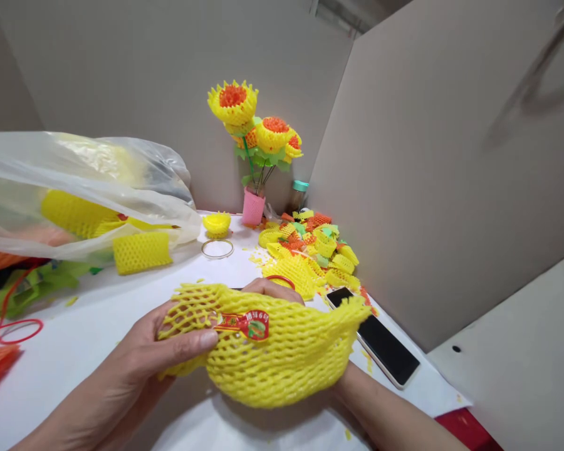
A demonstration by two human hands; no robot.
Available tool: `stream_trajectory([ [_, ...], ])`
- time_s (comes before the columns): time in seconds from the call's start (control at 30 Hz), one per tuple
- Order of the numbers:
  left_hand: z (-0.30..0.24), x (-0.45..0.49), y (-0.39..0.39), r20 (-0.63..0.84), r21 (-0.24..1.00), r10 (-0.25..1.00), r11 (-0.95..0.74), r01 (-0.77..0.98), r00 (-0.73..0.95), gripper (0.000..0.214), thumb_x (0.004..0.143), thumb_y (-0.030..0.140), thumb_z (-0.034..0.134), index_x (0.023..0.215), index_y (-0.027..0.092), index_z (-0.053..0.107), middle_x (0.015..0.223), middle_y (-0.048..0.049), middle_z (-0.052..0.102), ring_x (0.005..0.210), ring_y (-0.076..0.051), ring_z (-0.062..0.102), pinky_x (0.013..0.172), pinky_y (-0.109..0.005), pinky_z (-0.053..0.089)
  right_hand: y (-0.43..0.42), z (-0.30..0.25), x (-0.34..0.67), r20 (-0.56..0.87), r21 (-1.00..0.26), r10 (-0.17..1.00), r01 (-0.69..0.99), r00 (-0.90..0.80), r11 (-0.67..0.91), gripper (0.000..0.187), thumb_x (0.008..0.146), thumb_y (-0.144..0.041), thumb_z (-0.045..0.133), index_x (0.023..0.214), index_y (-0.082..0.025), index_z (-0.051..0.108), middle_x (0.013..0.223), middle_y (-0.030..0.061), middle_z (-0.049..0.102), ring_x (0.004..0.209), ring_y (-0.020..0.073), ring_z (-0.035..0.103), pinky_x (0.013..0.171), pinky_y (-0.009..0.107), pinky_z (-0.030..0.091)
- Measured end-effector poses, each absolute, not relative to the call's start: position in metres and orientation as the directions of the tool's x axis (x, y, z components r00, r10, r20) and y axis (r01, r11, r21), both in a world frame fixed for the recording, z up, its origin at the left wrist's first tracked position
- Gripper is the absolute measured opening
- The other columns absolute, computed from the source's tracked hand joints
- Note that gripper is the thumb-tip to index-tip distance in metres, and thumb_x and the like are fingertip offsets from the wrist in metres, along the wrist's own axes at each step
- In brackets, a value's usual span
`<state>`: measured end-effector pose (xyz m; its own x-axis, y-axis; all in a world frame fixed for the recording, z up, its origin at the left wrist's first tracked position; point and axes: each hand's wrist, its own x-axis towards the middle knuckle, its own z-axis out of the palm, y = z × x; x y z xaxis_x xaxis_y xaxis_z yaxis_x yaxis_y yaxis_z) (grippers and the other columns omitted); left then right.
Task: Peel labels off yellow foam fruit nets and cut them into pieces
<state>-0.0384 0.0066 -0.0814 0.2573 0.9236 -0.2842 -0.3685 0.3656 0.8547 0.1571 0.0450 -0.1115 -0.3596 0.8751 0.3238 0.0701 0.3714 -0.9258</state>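
Note:
A yellow foam net sleeve point(282, 351) with a red and green sticker point(247, 324) is held over the white table point(75, 351) in front of me. My left hand point(155, 354) grips its left end, thumb pressed on the mesh beside the sticker. My right hand point(270, 287) is mostly hidden behind and under the sleeve; only fingertips show above its top edge and the wrist below it.
A black phone point(378, 338) lies to the right of the sleeve. A pile of cut yellow and orange net pieces point(310, 250) lies beyond. Foam sunflowers in a pink pot point(254, 207) stand at the back. A plastic bag point(84, 194) of nets lies at left, with a metal ring point(217, 248) nearby.

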Motion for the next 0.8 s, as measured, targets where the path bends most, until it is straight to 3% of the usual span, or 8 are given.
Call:
stream_trajectory([
  [0.1, -0.08, -0.038, 0.005, -0.265, 0.871, 0.936, 0.335, -0.359, 0.231, 0.06, 0.058, 0.022, 0.093, 0.115, 0.028, 0.076, 0.118, -0.0025, 0.082, 0.116, -0.035, 0.072, 0.078, -0.029, 0.066, 0.039, -0.101, 0.157, 0.294, -0.947, 0.881, 0.012, -0.371, 0.321, 0.018, 0.078, -0.039, 0.071, 0.085, -0.023, 0.066, 0.084, -0.0015, 0.068, 0.08, 0.0175, 0.063, 0.072, 0.027, 0.051],
  [0.23, -0.08, -0.038, 0.004, -0.289, 0.854, 0.928, 0.361, -0.373, 0.237, 0.058, 0.064, 0.034, 0.091, 0.119, 0.024, 0.075, 0.119, -0.0082, 0.081, 0.113, -0.038, 0.073, 0.079, -0.034, 0.067, 0.037, -0.101, 0.156, 0.256, -0.962, 0.891, -0.006, -0.374, 0.274, 0.008, 0.079, -0.031, 0.066, 0.082, -0.024, 0.064, 0.082, -0.0021, 0.067, 0.079, 0.0178, 0.062, 0.071, 0.026, 0.051],
  [0.4, -0.085, -0.039, 0.005, -0.36, 0.782, 0.902, 0.431, -0.449, 0.238, 0.06, 0.059, 0.023, 0.093, 0.116, 0.028, 0.076, 0.114, -0.0066, 0.083, 0.107, -0.041, 0.075, 0.077, -0.04, 0.068, 0.042, -0.107, 0.161, 0.257, -0.962, 0.894, -0.009, -0.368, 0.273, 0.01, 0.077, -0.032, 0.065, 0.084, -0.025, 0.068, 0.086, 0.0014, 0.07, 0.081, 0.0217, 0.064, 0.073, 0.032, 0.054],
  [0.53, -0.085, -0.038, 0.001, -0.348, 0.783, 0.907, 0.421, -0.458, 0.238, 0.052, 0.054, 0.012, 0.09, 0.103, 0.028, 0.081, 0.11, -0.0031, 0.084, 0.108, -0.039, 0.075, 0.07, -0.035, 0.068, 0.054, -0.116, 0.157, 0.264, -0.963, 0.907, -0.03, -0.328, 0.269, 0.012, 0.074, -0.033, 0.072, 0.083, -0.026, 0.069, 0.086, 0.0006, 0.072, 0.081, 0.0201, 0.066, 0.074, 0.031, 0.054],
  [0.67, -0.082, -0.035, -0.001, -0.324, 0.806, 0.918, 0.394, -0.441, 0.227, 0.058, 0.056, 0.013, 0.09, 0.11, 0.03, 0.077, 0.117, -0.0005, 0.082, 0.114, -0.034, 0.073, 0.07, -0.027, 0.066, 0.071, -0.12, 0.155, 0.237, -0.971, 0.94, -0.085, -0.244, 0.223, 0.018, 0.076, -0.032, 0.076, 0.082, -0.021, 0.064, 0.084, 0.0001, 0.074, 0.076, 0.0159, 0.07, 0.072, 0.027, 0.056],
  [0.8, -0.083, -0.035, 0.004, -0.289, 0.85, 0.947, 0.321, -0.417, 0.14, 0.054, 0.054, 0.015, 0.092, 0.104, 0.029, 0.078, 0.113, 0.0009, 0.083, 0.109, -0.031, 0.076, 0.074, -0.024, 0.065, 0.083, -0.107, 0.174, 0.247, -0.963, 0.962, -0.138, -0.113, 0.231, 0.023, 0.077, -0.036, 0.076, 0.085, -0.019, 0.063, 0.088, 0.0026, 0.073, 0.073, 0.0145, 0.07, 0.065, 0.026, 0.057],
])
